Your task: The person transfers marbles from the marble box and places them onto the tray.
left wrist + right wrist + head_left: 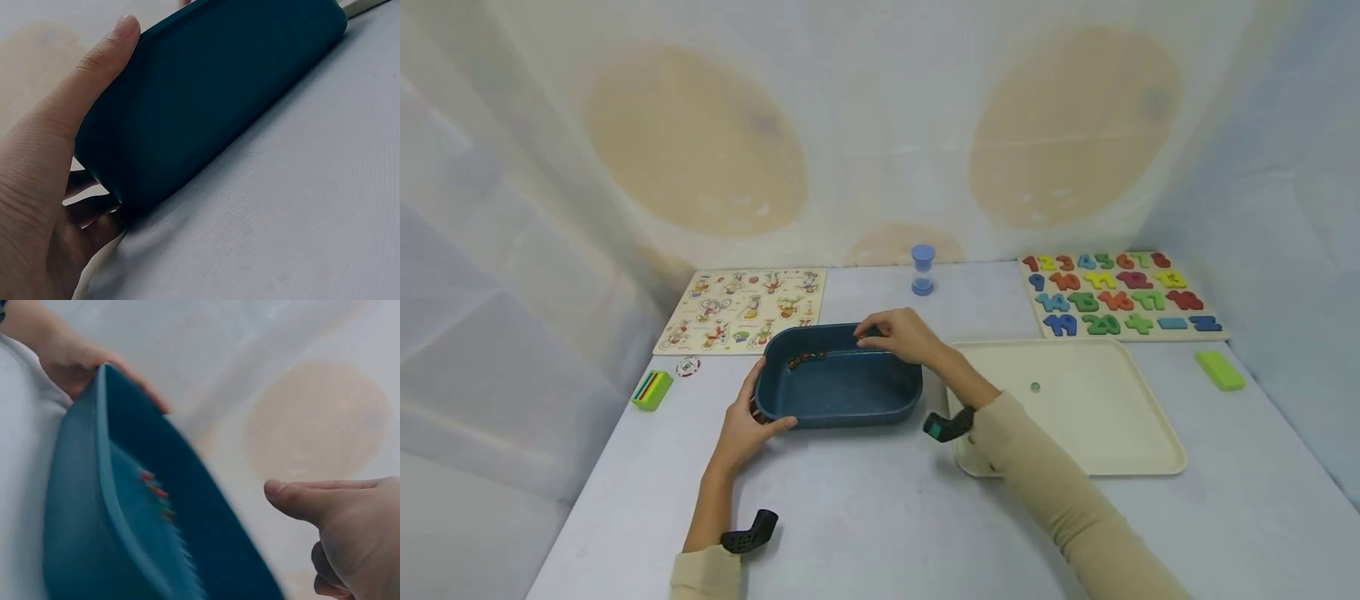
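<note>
At the far left of the white-covered table [857,508] lies a green box [652,390] with coloured strips on top, and just beside it a poker chip [688,367], then a picture board [741,310] with cartoon figures, set back, which probably leaves the front open for the hands. The left hand [747,427] clamps the left end of the blue basin [850,418], thumb over the near rim and fingers round the end wall, a hold that seems meant to steady it. Inside the basin, towards its far left, a short row of small beads [807,357], reddish with some green, lies close to the far wall. The right hand [904,335] is over the basin's far right part, with thumb and forefinger brought close together; whether they pinch anything I cannot tell, since no bead shows at the tips. Behind stands a blue sand timer [922,269], upright, apparently out of reach of stray knocks. Under the right forearm lies a cream tray [1120,425], carrying one greenish bead [1035,387]; its low rim would likely stop that rolling off. Beyond are a number board [1120,293] and, rightmost, a green block [1220,370]
</note>
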Tool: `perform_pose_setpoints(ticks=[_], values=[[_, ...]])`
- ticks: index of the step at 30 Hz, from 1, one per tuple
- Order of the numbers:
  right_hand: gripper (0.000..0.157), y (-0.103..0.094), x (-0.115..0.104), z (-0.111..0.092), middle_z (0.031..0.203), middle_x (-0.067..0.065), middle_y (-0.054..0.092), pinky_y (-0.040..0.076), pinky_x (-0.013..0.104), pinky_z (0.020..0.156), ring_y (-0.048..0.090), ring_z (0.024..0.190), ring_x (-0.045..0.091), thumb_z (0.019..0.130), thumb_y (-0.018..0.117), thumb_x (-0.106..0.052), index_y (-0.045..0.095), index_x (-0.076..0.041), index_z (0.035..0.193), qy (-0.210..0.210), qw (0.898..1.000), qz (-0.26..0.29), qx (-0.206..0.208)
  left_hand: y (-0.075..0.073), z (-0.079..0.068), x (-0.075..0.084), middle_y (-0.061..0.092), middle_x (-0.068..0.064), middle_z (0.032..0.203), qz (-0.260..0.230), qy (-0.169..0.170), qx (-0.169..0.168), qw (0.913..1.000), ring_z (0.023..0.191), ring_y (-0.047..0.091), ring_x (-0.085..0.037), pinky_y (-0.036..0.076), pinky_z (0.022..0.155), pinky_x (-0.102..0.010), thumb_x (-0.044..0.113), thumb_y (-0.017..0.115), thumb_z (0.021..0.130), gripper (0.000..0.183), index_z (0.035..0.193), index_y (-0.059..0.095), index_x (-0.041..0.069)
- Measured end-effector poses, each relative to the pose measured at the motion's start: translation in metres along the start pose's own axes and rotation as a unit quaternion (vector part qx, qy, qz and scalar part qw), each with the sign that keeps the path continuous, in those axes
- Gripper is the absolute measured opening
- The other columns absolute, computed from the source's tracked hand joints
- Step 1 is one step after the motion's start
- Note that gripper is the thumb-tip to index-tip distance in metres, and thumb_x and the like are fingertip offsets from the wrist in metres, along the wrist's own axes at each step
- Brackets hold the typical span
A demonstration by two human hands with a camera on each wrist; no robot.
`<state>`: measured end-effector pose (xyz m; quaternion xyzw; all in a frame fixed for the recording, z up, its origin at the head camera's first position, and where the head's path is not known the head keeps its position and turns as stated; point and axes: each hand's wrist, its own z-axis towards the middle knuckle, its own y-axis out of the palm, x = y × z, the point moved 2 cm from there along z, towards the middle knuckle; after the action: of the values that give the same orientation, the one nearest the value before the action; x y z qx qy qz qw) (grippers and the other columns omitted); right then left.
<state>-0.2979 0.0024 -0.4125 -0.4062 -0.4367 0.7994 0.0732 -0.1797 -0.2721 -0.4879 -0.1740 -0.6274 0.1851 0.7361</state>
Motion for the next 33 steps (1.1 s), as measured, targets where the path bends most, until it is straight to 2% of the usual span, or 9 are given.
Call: perform_pose_setpoints(ticks=[2, 4, 8, 13, 18, 21, 25, 29, 33], values=[[0.022, -0.025, 0.005, -0.025, 0.049, -0.004, 0.033, 0.024, 0.023, 0.046, 0.026, 0.045, 0.011, 0.08, 0.065, -0.031, 0.069, -0.016, 0.096, -0.002, 1.0, 0.005, 0.031, 0.0, 0.0, 0.0, 0.02, -0.007, 0.147, 0.002, -0.001, 0.0, 1.0, 0.123, 0.037, -0.039, 0.043, 0.087, -0.049, 0.023, 0.078, 0.069, 0.1, 0.143, 0.012, 0.036], [0.022, -0.046, 0.015, -0.053, 0.051, -0.004, 0.033, 0.024, 0.024, 0.045, 0.027, 0.047, 0.011, 0.08, 0.065, -0.031, 0.069, -0.017, 0.096, 0.012, 0.999, 0.002, 0.052, 0.0, 0.0, 0.0, 0.02, -0.005, 0.148, 0.001, -0.006, 0.003, 1.0, 0.124, 0.036, -0.039, 0.043, 0.088, -0.049, 0.023, 0.078, 0.068, 0.1, 0.142, 0.013, 0.038], [0.024, -0.071, 0.049, -0.111, 0.053, -0.005, 0.034, 0.026, 0.024, 0.045, 0.031, 0.049, 0.01, 0.081, 0.064, -0.035, 0.069, -0.019, 0.097, 0.084, 0.994, -0.037, 0.061, 0.0, 0.0, -0.001, 0.02, -0.003, 0.148, -0.004, -0.011, 0.004, 0.9999, 0.126, 0.034, -0.037, 0.042, 0.089, -0.048, 0.023, 0.079, 0.068, 0.1, 0.142, 0.014, 0.039], [0.021, -0.077, 0.088, -0.164, 0.054, -0.005, 0.036, 0.026, 0.023, 0.046, 0.03, 0.05, 0.01, 0.08, 0.066, -0.032, 0.069, -0.018, 0.096, 0.154, 0.983, -0.083, 0.051, 0.0, 0.0, 0.0, 0.02, -0.005, 0.148, -0.002, -0.009, 0.003, 1.0, 0.125, 0.035, -0.038, 0.042, 0.088, -0.049, 0.022, 0.079, 0.068, 0.1, 0.142, 0.014, 0.038], [0.019, -0.072, 0.106, -0.185, 0.054, -0.004, 0.037, 0.024, 0.024, 0.047, 0.029, 0.05, 0.01, 0.081, 0.066, -0.026, 0.069, -0.016, 0.097, 0.195, 0.976, -0.092, 0.028, 0.001, -0.001, 0.002, 0.021, -0.005, 0.147, 0.001, -0.009, 0.005, 0.9999, 0.124, 0.035, -0.038, 0.042, 0.088, -0.049, 0.023, 0.079, 0.067, 0.1, 0.142, 0.014, 0.037], [0.022, -0.07, 0.104, -0.183, 0.054, -0.004, 0.037, 0.025, 0.023, 0.046, 0.028, 0.049, 0.01, 0.081, 0.066, -0.027, 0.067, -0.015, 0.1, 0.193, 0.976, -0.095, 0.025, 0.001, -0.001, 0.003, 0.021, -0.006, 0.147, 0.005, -0.007, 0.002, 1.0, 0.124, 0.036, -0.038, 0.043, 0.088, -0.049, 0.023, 0.078, 0.068, 0.1, 0.142, 0.013, 0.038], [0.03, -0.07, 0.086, -0.162, 0.053, -0.005, 0.034, 0.025, 0.023, 0.044, 0.027, 0.047, 0.009, 0.08, 0.067, -0.032, 0.065, -0.015, 0.105, 0.147, 0.985, -0.081, 0.05, 0.0, -0.002, 0.002, 0.021, -0.008, 0.147, 0.009, -0.011, 0.001, 0.9999, 0.123, 0.038, -0.039, 0.043, 0.087, -0.049, 0.023, 0.078, 0.069, 0.1, 0.142, 0.012, 0.037], [0.031, -0.067, 0.053, -0.116, 0.052, -0.005, 0.032, 0.025, 0.024, 0.044, 0.028, 0.047, 0.01, 0.08, 0.065, -0.034, 0.065, -0.016, 0.105, 0.098, 0.992, -0.038, 0.066, 0.0, -0.002, 0.002, 0.02, -0.009, 0.147, 0.01, -0.015, 0.001, 0.9998, 0.123, 0.037, -0.04, 0.042, 0.088, -0.05, 0.024, 0.078, 0.069, 0.099, 0.142, 0.013, 0.037], [0.028, -0.048, 0.017, -0.057, 0.05, -0.004, 0.031, 0.024, 0.024, 0.045, 0.027, 0.046, 0.011, 0.081, 0.066, -0.031, 0.066, -0.016, 0.104, 0.054, 0.997, -0.021, 0.047, -0.001, -0.001, 0.002, 0.019, -0.009, 0.148, 0.01, -0.017, 0.0, 0.9998, 0.123, 0.036, -0.04, 0.042, 0.088, -0.05, 0.024, 0.077, 0.07, 0.098, 0.142, 0.012, 0.036]])
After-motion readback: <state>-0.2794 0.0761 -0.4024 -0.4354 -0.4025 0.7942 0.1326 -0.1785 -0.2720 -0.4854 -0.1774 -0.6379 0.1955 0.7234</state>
